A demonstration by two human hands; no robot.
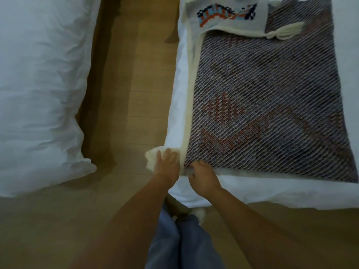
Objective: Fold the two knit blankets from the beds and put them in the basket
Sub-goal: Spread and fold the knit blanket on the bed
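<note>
A knit blanket (272, 98) lies spread on the right bed, its grey striped back side up with faint orange shapes. Its far corner is folded over, showing a pale face with a blue, orange and black pattern (227, 14) and a cream tassel (281, 32). My left hand (167, 162) rests with fingers spread on the cream tassel at the blanket's near left corner. My right hand (204, 177) is curled over the near edge beside it, pinching the blanket's border. No basket is in view.
The right bed (291, 195) has a white sheet, its near edge in front of me. A second bed with white bedding (38, 94) stands at the left. A strip of wooden floor (132, 94) runs between them. My legs and a white slipper (200, 214) are below.
</note>
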